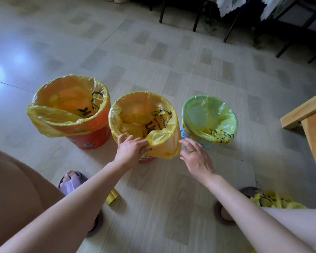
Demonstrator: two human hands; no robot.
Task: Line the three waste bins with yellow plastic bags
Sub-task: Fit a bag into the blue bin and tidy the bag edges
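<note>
middle bin's yellow bag [164, 143] lies between both hands, left hand [130, 149] touching.

Left hand [130, 148] pinching, right hand [196, 156] spread

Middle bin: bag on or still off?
On. The yellow bag is folded over the middle bin rim all round; the left hand grips its bunched near edge.

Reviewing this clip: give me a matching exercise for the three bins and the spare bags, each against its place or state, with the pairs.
Things:
1. large orange bin
2. middle bin
3. blue bin
4. spare yellow bags

Places or states:
A. heaped on the floor at lower right
B. left hand touches its bag's overhang
C. farthest left
D. farthest right, nearest the wooden furniture

Pairs: 1-C, 2-B, 3-D, 4-A
</note>
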